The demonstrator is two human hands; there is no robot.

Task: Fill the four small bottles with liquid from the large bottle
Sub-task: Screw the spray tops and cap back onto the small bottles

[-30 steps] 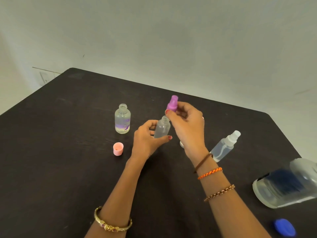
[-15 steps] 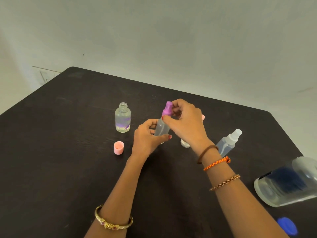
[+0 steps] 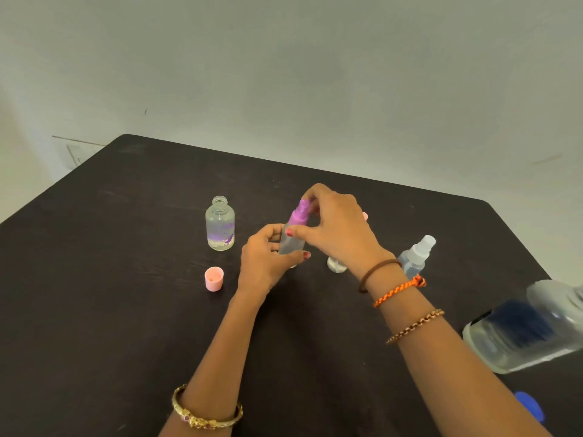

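left hand (image 3: 263,263) holds small bottle (image 3: 291,242) — right hand (image 3: 334,227) (fingertips) pinches purple cap (image 3: 299,212)

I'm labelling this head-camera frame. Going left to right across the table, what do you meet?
Pink cap → open bottle with purple print → left hand gripping the small bottle → right hand on its purple sprayer → white-capped spray bottle → large bottle.

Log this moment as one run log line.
step: capping | left hand: holds small bottle | right hand: sets purple cap on it | open bottle, pink cap: on table | large bottle: right edge
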